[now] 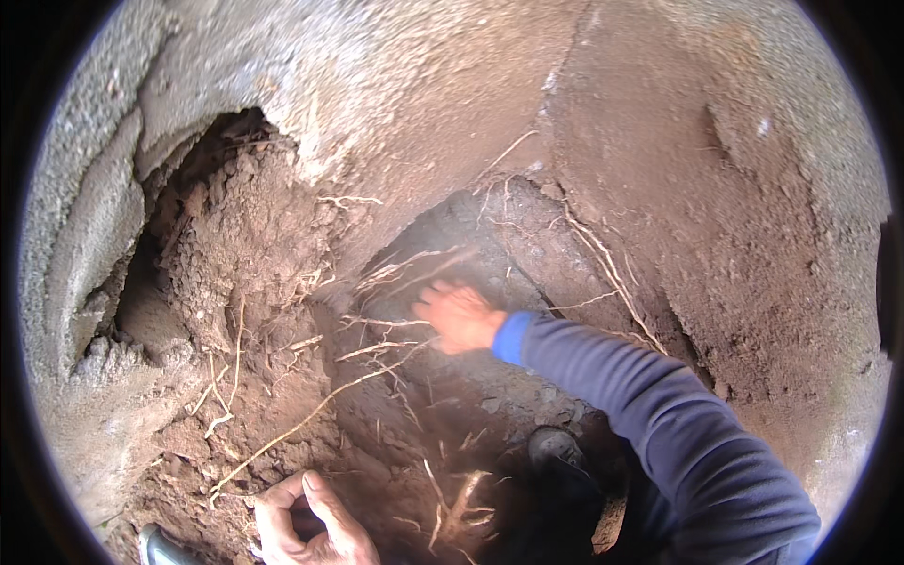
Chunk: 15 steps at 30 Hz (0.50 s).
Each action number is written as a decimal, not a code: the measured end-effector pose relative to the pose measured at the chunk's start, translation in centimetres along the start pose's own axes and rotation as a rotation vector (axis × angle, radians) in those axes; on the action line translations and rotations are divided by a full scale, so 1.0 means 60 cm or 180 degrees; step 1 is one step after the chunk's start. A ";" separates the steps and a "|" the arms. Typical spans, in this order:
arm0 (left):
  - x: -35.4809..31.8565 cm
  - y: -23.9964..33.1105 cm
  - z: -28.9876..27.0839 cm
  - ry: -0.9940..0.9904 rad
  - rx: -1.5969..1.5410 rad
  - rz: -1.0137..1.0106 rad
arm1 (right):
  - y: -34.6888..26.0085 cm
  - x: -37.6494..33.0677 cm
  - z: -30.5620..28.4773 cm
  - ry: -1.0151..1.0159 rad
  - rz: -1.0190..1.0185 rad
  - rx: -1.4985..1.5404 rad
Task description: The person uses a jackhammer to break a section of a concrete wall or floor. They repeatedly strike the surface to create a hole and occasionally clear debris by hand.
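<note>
My right hand (459,316) reaches into the middle of a dug hollow, its arm in a dark blue sleeve (650,405) coming from the lower right. Motion smears its fingers, which are among thin pale roots (381,323); whether they grip one does not show. At the lower edge my left hand (315,527) is curled, thumb and forefinger bent toward each other in a ring. Anything between those fingertips is too small to make out. Close to it runs the lower end of a long thin root (306,421), which slants up toward my right hand.
Rough concrete (405,85) slopes over the hollow, with a brown earth-stained wall (678,160) at right. A dark gap (155,273) opens at left beside crumbly soil (235,231). A thick broken root (463,499) sticks up near the bottom. A dark shoe (556,447) stands below my right arm.
</note>
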<state>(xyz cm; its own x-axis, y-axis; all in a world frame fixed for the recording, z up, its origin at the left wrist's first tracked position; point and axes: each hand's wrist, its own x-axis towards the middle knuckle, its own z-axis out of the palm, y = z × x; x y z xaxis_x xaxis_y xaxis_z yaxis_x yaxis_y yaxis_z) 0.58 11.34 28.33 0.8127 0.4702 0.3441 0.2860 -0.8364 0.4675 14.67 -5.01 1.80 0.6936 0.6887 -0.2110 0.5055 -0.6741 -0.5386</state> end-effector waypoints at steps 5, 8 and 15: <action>-0.006 -0.004 -0.001 -0.0060 -0.0087 -0.0145 | -0.021 -0.125 -0.045 -0.2020 0.0810 -0.0700; -0.009 0.007 -0.005 0.0037 -0.0256 -0.0236 | -0.010 -0.091 -0.065 -0.1284 0.0841 -0.0743; -0.003 0.018 0.005 0.0048 -0.0404 -0.0183 | 0.080 0.162 -0.092 0.0516 0.0885 -0.0462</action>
<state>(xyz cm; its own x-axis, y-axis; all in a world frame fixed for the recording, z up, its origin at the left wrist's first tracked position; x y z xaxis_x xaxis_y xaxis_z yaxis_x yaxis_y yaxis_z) 0.88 10.25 28.50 0.7889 0.5213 0.3255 0.2644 -0.7661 0.5858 26.69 -3.01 1.64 0.8816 0.4300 -0.1947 0.3455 -0.8688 -0.3547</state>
